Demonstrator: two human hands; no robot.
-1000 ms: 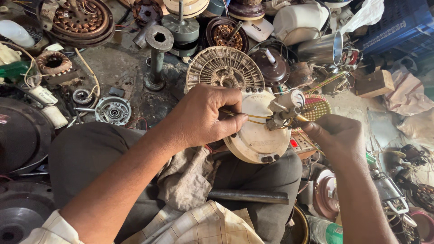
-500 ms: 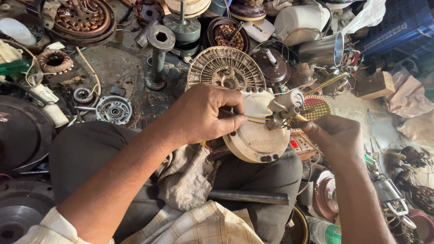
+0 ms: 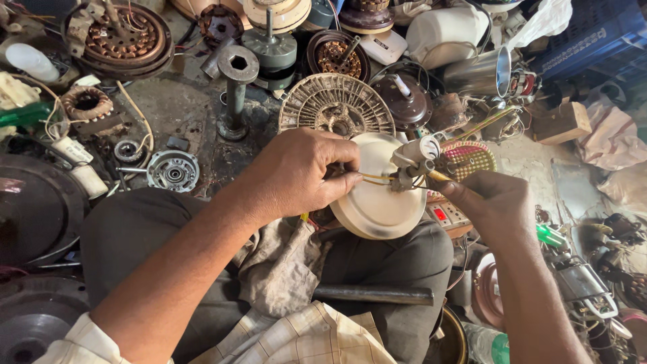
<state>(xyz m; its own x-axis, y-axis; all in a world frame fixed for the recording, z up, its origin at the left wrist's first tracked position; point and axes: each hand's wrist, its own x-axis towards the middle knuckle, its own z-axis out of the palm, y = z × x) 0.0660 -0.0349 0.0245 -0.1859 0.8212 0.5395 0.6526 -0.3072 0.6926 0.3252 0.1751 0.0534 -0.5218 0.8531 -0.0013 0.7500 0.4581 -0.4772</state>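
the left hand [image 3: 296,172] pinches thin yellow wires [image 3: 375,177] tight between thumb and fingertips, over the near edge of a round cream-coloured fan motor cover [image 3: 377,202] resting on the person's lap. the right hand [image 3: 495,202] is closed around a slim yellow-handled tool [image 3: 441,176] whose tip meets a small grey terminal block [image 3: 411,162] at the cover's upper rim. motor parts crowd the floor close on every side, a ribbed round metal rotor [image 3: 335,104] just behind the cover, leaving little free room beyond the lap.

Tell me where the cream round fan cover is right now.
In the head view, the cream round fan cover sits at centre on the person's lap, between the left hand and right hand, just below the dusty ribbed disc.
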